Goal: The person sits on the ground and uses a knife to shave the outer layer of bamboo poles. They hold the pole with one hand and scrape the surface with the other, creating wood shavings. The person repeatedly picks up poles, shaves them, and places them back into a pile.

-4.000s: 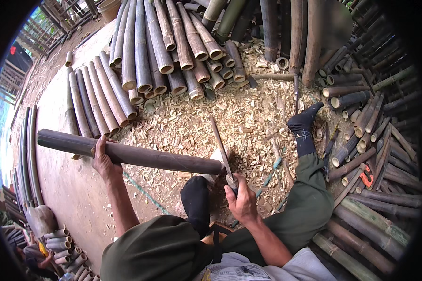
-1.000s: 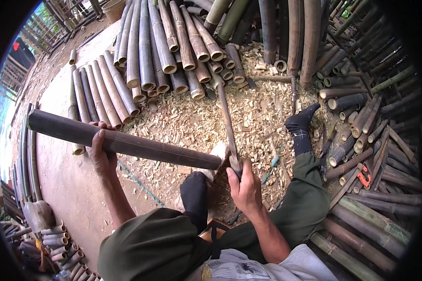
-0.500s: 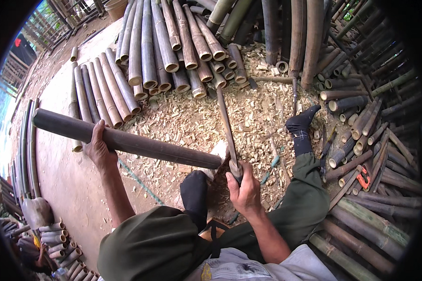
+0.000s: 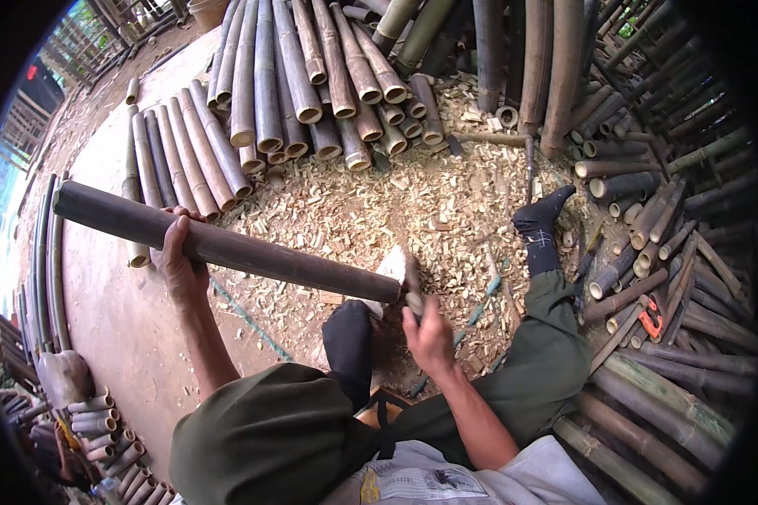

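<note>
On the chip-strewn ground (image 4: 446, 202) between the seated legs, found a long dark bamboo pole (image 4: 227, 246) held nearly level, far end out to the left, near end resting close to the sock-clad left knee. Left hand (image 4: 179, 261) noted wrapped round the pole near mid-length, fingers curled fully over it in a firm clasp. Right hand (image 4: 429, 332) noted closed tight on the handle of a chopping blade (image 4: 411, 282), metal set against the pole's near end. Cutting edge blurred; depth of bite not determinable. Fresh pale wood seen at that end, beside a thick spread of pale shavings, so trimming judged well under way at this end. Remainder of the pole observed dark and unmarked along its length, far end uncut as far as visible; work on this piece judged partial. Stacked cut poles (image 4: 312, 84) recorded beyond the shavings, shorter offcuts (image 4: 640, 219) to the right past the outstretched right foot (image 4: 541, 220), an orange-handled tool (image 4: 648, 318) lying unused among them.
</note>
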The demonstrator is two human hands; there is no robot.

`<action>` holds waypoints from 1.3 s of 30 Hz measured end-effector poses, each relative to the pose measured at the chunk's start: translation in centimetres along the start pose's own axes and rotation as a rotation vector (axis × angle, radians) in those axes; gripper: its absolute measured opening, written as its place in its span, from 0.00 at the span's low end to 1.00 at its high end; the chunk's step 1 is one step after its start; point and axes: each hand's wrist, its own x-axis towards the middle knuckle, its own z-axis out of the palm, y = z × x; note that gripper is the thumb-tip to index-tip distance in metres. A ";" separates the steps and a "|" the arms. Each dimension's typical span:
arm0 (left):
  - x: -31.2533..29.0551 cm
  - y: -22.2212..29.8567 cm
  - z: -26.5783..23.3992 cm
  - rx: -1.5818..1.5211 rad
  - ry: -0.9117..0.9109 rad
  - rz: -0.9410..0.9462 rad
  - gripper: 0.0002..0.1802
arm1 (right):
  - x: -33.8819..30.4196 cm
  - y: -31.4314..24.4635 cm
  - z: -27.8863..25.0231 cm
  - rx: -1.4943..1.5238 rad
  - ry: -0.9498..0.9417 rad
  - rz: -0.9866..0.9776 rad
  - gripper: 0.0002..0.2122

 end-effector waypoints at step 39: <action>-1.7 2.5 -1.1 0.114 0.135 0.119 0.31 | 2.0 -7.7 -3.1 0.120 -0.013 -0.097 0.14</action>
